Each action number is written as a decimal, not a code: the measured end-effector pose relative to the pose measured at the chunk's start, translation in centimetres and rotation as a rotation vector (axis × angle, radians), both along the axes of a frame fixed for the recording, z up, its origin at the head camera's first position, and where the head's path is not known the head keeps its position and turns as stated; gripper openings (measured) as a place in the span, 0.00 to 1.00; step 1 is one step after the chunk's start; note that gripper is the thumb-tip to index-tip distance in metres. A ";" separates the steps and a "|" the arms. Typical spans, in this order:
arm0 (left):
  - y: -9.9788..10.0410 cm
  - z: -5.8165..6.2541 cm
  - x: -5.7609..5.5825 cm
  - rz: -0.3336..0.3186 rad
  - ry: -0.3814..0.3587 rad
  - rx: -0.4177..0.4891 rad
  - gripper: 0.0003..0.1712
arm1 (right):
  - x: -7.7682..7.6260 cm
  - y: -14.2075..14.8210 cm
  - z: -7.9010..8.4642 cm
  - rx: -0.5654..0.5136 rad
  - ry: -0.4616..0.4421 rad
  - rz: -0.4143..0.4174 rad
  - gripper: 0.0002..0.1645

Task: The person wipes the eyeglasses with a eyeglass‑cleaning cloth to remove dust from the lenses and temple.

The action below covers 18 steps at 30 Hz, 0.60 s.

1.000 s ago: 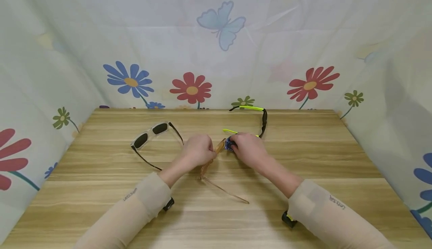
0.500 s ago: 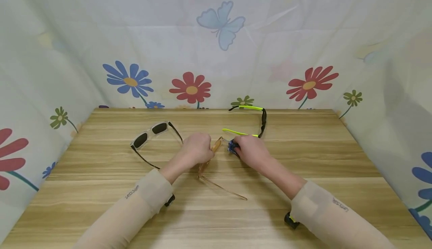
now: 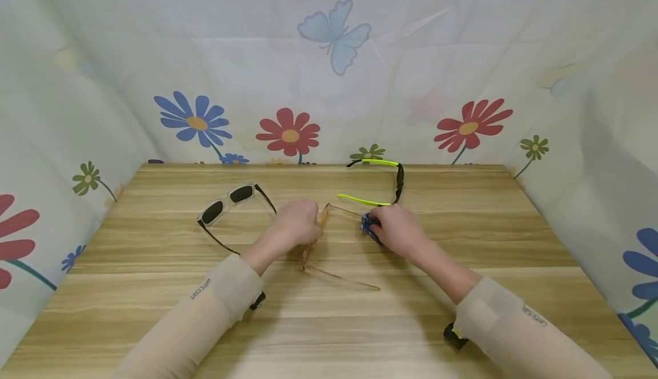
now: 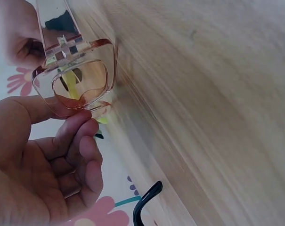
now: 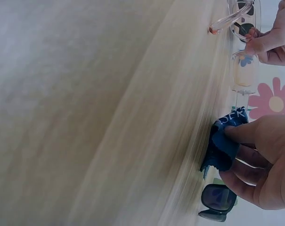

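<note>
My left hand [image 3: 300, 222] pinches a pair of clear amber glasses [image 3: 309, 252] near the bridge, thumb and forefinger at the frame in the left wrist view. Both temples are unfolded and point to the right; the nearer one ends in free view. My right hand [image 3: 398, 228] holds a crumpled dark blue cleaning cloth [image 5: 222, 146] with pale lettering, folded around the farther temple of the glasses. The end of that temple is hidden in the cloth and fingers.
Sunglasses with a clear frame and dark lenses [image 3: 213, 213] lie unfolded left of my left hand. Black-and-neon-yellow sport sunglasses [image 3: 400, 180] lie behind my right hand, near the back edge of the wooden table [image 3: 329, 333]. A flowered curtain [image 3: 231, 53] surrounds the table.
My right hand has slid the cloth rightward along the farther temple, away from the hinge, baring more of it. My left hand and the amber frame have shifted slightly left.
</note>
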<state>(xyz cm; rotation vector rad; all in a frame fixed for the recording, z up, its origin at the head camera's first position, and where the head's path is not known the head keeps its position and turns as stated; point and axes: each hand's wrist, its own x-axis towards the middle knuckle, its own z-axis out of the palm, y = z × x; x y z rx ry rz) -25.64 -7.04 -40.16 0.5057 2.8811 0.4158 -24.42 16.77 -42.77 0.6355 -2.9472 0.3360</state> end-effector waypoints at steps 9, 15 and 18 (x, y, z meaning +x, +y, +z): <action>-0.2 -0.2 -0.2 0.024 -0.014 0.021 0.13 | 0.5 1.0 0.5 0.011 -0.071 -0.030 0.06; -0.3 -0.3 -0.2 0.014 -0.010 0.034 0.13 | 1.1 1.5 1.8 0.064 -0.121 -0.029 0.09; -0.3 -0.2 -0.2 0.005 -0.008 0.026 0.14 | 1.5 1.3 2.9 0.087 -0.130 -0.026 0.10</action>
